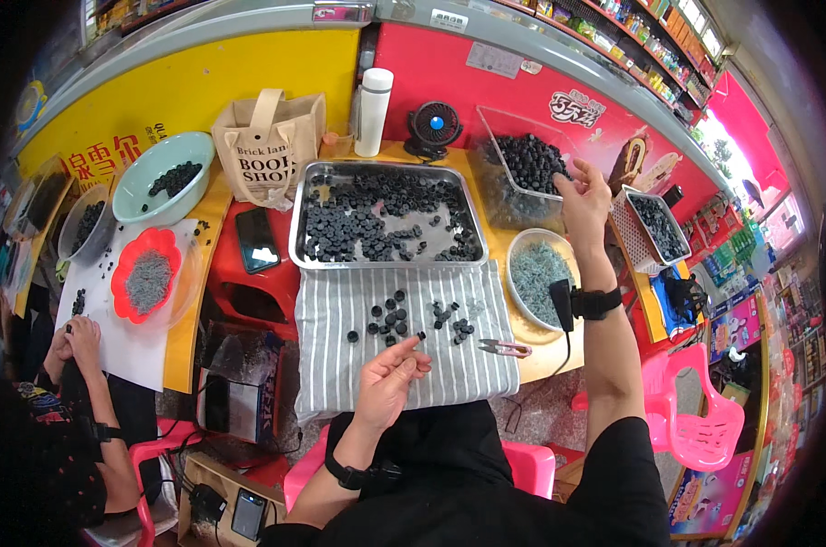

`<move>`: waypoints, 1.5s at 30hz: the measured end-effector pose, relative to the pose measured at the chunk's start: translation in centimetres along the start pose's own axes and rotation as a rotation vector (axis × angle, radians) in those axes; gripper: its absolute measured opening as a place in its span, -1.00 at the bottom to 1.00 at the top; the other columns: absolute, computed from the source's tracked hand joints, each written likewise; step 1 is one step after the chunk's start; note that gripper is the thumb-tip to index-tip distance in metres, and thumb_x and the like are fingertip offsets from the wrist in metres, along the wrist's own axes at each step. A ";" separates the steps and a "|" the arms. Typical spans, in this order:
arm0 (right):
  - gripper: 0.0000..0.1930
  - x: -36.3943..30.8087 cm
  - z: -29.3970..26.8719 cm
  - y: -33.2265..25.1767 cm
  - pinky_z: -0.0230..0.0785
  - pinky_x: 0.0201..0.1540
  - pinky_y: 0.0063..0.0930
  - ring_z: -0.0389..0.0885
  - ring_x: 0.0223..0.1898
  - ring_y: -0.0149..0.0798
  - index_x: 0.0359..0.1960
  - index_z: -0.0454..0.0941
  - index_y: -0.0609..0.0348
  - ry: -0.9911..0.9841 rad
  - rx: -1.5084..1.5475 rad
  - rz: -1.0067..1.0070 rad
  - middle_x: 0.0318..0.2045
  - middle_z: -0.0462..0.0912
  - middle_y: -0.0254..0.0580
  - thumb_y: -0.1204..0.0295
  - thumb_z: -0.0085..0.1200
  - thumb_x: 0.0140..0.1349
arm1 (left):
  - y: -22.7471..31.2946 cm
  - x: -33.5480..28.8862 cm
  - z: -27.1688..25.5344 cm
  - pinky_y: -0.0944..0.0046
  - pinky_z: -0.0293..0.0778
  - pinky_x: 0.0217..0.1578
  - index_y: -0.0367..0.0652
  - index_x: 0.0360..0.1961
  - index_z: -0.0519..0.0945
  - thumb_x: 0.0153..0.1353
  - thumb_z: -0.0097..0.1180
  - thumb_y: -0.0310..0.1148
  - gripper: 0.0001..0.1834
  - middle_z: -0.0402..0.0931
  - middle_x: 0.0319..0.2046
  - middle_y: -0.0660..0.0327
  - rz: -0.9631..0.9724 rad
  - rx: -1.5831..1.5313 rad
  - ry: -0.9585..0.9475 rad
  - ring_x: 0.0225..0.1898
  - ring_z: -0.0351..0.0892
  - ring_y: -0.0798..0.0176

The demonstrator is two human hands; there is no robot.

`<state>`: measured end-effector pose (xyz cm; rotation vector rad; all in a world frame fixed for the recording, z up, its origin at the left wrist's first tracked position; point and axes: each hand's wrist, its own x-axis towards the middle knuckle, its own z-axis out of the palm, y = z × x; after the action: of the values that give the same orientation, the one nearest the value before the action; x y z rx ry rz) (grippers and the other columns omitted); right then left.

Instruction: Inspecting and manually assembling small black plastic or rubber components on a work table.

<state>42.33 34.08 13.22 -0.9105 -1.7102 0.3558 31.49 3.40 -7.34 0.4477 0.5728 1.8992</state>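
Observation:
My left hand (390,378) is closed over the striped cloth, with a small black round piece (421,335) pinched at the fingertips. Just beyond it, several loose black pieces (390,314) lie on the grey-and-white striped cloth (340,374). A pair of thread snips (504,348) rests at the cloth's right side. My right hand (584,193) reaches to the right edge of a clear plastic bin (513,211) heaped with black pieces (529,164); its fingers are apart and nothing shows in them. A metal tray (390,264) full of similar pieces stands at the cloth's far end.
A white bowl (520,310) of grey-blue trimmings sits under my right forearm. Behind the tray stand a white bottle (374,114), a small black fan (434,126) and a canvas bag (267,146). At left, a co-worker's hands (77,339) are near a red bowl (126,305).

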 end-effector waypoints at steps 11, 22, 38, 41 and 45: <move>-0.88 -17.9 3.8 -0.5 0.42 -0.26 -0.18 0.58 -0.30 0.10 -0.36 0.62 0.28 -0.885 0.007 -0.013 -0.39 0.58 0.02 0.60 0.14 0.03 | 0.4 -0.6 -0.5 0.32 0.50 -0.12 -0.36 0.02 0.55 0.33 0.06 -0.52 -0.74 0.63 -0.20 0.05 -0.025 -0.008 0.015 -0.21 0.61 0.27; -0.75 -20.0 8.0 -3.2 0.41 -0.23 -0.09 0.56 -0.26 0.11 -0.27 0.61 0.19 -1.061 -0.072 -0.347 -0.38 0.54 -0.06 0.61 0.15 -0.06 | 0.1 -0.7 -0.3 0.37 0.49 -0.18 -0.36 -0.05 0.58 0.34 0.04 -0.51 -0.79 0.64 -0.22 0.09 -0.045 0.000 0.009 -0.21 0.62 0.30; -0.73 -27.3 -0.4 -4.4 0.43 -0.29 -0.35 0.56 -0.29 -0.10 -0.26 0.62 0.21 -0.559 0.211 -0.154 -0.23 0.56 -0.07 0.63 0.30 -0.07 | 0.6 -0.6 0.2 0.41 0.53 -0.27 -0.41 0.10 0.51 0.37 -0.02 -0.53 -0.69 0.60 -0.19 0.15 -0.161 0.104 0.033 -0.29 0.58 0.37; -0.71 -26.6 -1.2 -4.8 0.44 -0.24 -0.39 0.58 -0.27 -0.12 -0.26 0.63 0.20 -0.616 0.235 -0.174 -0.26 0.57 -0.08 0.69 0.29 -0.09 | 0.6 -0.8 0.6 0.41 0.51 -0.31 -0.39 -0.04 0.61 0.28 0.07 -0.60 -0.76 0.60 -0.24 0.19 -0.074 0.217 0.113 -0.33 0.56 0.40; -0.78 -24.0 -2.3 -1.1 0.42 -0.31 -0.39 0.58 -0.37 -0.12 -0.31 0.61 0.24 -0.605 0.204 0.006 -0.36 0.56 -0.10 0.69 0.23 -0.05 | 2.1 -1.1 2.2 0.34 0.47 -0.36 -0.41 -0.25 0.64 0.20 0.13 -0.64 -0.88 0.58 -0.34 0.13 0.227 0.915 0.139 -0.39 0.55 0.32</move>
<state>46.18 15.53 -1.71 -0.6938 -2.1652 0.8604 31.62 2.09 -4.38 0.9935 1.5461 1.7954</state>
